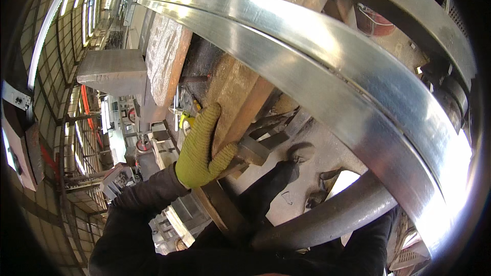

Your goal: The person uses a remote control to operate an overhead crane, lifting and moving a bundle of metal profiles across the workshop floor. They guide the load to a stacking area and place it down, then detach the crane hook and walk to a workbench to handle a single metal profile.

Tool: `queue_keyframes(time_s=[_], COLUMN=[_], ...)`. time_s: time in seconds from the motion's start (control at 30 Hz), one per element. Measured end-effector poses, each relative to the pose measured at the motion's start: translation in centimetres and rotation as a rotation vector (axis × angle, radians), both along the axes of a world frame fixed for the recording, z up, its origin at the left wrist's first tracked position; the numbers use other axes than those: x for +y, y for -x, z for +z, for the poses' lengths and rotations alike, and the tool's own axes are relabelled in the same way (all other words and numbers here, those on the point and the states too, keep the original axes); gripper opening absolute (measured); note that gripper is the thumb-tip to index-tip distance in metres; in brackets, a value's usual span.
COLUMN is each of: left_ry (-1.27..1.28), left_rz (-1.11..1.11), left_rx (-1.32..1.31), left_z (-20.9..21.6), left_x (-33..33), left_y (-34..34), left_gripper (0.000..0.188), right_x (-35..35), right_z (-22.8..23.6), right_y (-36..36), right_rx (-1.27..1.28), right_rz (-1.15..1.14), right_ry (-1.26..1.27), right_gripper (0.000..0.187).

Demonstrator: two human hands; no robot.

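My left hand [200, 151], in a yellow-green knit glove, lies against a thick rusty steel bar [243, 89]. Its fingers are stretched out along the bar, and the thumb stands apart across it. Beyond and to the right, a long shiny metal band [302, 53] with a groove down its length sweeps from the upper left to the lower right. The right arm's dark sleeve [369, 243] runs up at the lower right and passes behind the band. My right hand itself does not show.
A heavy curved grey bar [327, 217] crosses low in front of me. At left stand a steel block [112, 69] and a rough-faced slab [166, 59]. A red bucket [374, 22] sits at the upper right. My dark trouser leg [261, 194] shows above the grey floor.
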State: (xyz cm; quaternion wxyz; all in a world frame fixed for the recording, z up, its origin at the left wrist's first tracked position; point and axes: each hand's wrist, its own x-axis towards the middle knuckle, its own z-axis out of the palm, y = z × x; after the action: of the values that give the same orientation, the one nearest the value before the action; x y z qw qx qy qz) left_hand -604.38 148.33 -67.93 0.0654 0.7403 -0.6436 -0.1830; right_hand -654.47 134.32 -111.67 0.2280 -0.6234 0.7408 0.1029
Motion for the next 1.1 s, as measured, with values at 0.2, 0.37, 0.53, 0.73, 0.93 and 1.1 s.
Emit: queue_keyframes(time_s=[0.2,0.37,0.53,0.73,0.93,1.1], left_ry=[0.012,0.17,0.093,0.133,0.219,0.199], left_rz=[-0.015,0.035,0.072,0.056,0.204,0.265], left_rx=[-0.007,0.078,0.027,-0.066,0.277,0.452], left_z=[0.0,0.3,0.3,-1.1,2.3,5.2], left_x=[-0.8,-1.4,-0.5,0.1,7.7,20.5], left_y=[2.6,3.3,2.9,2.4,1.2,-4.3], left_gripper=[0.078,0.072,0.071,0.075,0.075,0.064], right_x=[-1.3,1.3,10.1,17.6,20.8,13.0], right_z=[2.0,12.4,31.6,57.4,70.3,69.0], right_y=[2.7,3.4,5.6,4.2,-6.3,-23.0], right_rx=[-0.311,-0.957,-0.991,-0.729,-0.773,-0.91], right_rz=[-0.111,-0.53,-0.211,-0.363,-0.263,0.133], right_ry=[-0.051,-0.36,-0.418,-0.51,-0.435,-0.473], right_gripper=[0.048,0.036,0.04,0.068,0.088,0.093])
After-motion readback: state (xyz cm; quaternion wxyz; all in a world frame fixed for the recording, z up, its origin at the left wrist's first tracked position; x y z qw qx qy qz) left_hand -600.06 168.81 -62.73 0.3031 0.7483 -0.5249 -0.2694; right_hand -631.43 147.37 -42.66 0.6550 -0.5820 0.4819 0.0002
